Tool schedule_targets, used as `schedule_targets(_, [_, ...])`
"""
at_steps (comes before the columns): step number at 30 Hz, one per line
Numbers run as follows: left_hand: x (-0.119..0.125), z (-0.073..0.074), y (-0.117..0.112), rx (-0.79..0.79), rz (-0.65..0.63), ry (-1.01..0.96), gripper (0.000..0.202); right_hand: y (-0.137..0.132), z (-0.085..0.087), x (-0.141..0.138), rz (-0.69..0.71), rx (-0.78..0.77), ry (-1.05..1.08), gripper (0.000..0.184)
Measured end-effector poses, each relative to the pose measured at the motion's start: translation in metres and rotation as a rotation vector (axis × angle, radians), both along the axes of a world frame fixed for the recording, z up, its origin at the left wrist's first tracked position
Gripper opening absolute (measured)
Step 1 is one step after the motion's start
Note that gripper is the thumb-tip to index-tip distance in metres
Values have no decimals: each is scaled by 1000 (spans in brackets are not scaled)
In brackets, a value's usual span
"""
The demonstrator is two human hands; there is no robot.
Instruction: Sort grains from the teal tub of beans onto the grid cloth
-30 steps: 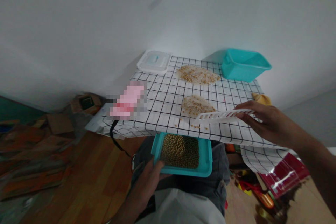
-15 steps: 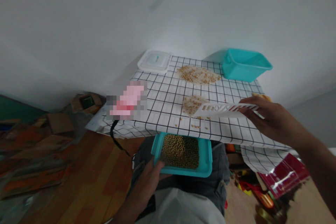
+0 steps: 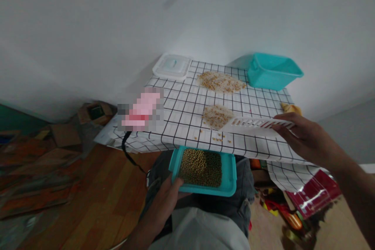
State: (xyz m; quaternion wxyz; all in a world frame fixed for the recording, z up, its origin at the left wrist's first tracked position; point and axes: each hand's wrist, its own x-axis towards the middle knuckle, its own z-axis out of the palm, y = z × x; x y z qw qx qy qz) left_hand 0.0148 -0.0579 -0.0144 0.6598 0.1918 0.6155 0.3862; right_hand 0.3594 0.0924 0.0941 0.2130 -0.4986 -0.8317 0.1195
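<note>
My left hand grips the near left corner of a teal plastic tub, held over my lap just below the table edge. Inside it lie yellowish soybeans and darker beans. With my right hand I hold a flat white slotted plastic strip by its right end. Its far left end touches or is very close to a small pile of mixed grains and beans on the tablecloth. A few loose soybeans lie in front of that pile.
Farther back spreads a larger grain and bean pile. A teal bin stands at back right, a clear lid at back left. A pink blurred object with a black strap is on the left. Cardboard boxes crowd the floor.
My right hand has moved slightly right with the white slotted strip, drawing its tip toward the small pile's right side. The left hand keeps its hold on the tub.
</note>
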Motion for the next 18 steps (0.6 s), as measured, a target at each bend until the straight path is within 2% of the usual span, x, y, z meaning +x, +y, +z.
schedule_targets(3, [3, -1, -1, -13, 13, 16, 7, -5, -3, 3, -3, -68, 63, 28])
schedule_targets(8, [10, -12, -5, 11, 29, 39, 9, -17, -11, 2, -94, -105, 107, 27])
schedule_targets(14, [20, -7, 1, -21, -34, 17, 14, -21, -21, -16, -82, -171, 195, 27])
schedule_targets(18, [23, -10, 1, -26, -18, 0, 15, -25, -19, -32, -59, -120, 192, 26])
